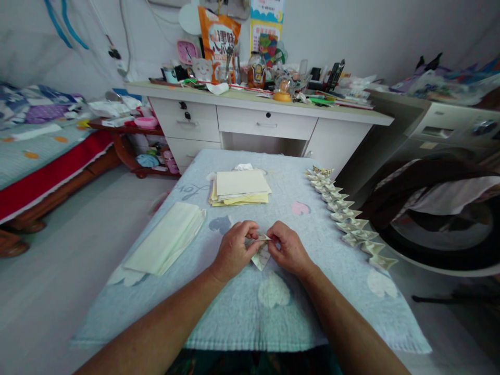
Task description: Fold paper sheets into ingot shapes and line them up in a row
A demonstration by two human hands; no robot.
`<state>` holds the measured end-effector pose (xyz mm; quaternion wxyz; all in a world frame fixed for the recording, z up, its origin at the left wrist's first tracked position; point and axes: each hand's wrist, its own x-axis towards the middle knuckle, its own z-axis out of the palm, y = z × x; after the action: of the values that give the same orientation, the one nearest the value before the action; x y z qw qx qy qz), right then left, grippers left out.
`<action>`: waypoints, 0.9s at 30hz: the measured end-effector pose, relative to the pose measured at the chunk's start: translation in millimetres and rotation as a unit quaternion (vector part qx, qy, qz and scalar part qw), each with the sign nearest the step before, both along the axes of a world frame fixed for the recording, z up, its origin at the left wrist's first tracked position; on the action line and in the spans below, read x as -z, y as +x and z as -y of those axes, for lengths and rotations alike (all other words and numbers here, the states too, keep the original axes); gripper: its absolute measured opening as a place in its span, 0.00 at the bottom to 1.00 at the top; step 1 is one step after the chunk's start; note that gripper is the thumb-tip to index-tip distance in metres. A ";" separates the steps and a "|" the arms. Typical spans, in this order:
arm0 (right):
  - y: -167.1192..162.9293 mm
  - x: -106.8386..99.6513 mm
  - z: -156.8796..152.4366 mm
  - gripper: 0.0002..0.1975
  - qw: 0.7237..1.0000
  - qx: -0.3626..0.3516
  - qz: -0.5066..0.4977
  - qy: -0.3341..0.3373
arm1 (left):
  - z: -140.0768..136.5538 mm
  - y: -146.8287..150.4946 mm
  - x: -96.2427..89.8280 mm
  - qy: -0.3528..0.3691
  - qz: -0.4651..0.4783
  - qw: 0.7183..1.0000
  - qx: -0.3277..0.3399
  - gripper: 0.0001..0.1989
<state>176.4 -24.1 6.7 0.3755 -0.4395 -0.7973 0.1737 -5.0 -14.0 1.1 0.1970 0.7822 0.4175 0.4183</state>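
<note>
Between my two hands is a small piece of folded paper, pale with faint printing, its pointed lower end showing above the cloth. My left hand pinches its left side between thumb and fingers. On the other side my right hand grips the upper right edge with closed fingertips. Part of the paper is hidden behind the fingers. A stack of cream and yellow paper sheets lies beyond my hands. To the left rests a pile of long pale green paper strips. A row of folded paper pieces runs along the right side.
A light blue cloth with heart patterns covers the table. Behind it stands a white desk crowded with jars, a snack bag and a pink clock. A washing machine is at right, a bed at left.
</note>
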 end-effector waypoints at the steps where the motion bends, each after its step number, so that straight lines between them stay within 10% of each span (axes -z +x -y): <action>1: -0.3 -1.4 0.9 0.06 1.000 -0.003 -0.005 0.006 | 0.1 -0.1 0.2 0.004 0.001 1.000 0.004 0.16; 27: 2.1 -0.9 1.7 0.06 0.999 0.011 0.014 0.045 | -1.1 -4.2 -6.5 0.079 -0.029 0.996 0.039 0.05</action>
<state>178.5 -25.8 7.5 0.3859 -0.4333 -0.8045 0.1270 -9.1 -12.8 7.6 0.1389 0.8225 0.3584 0.4192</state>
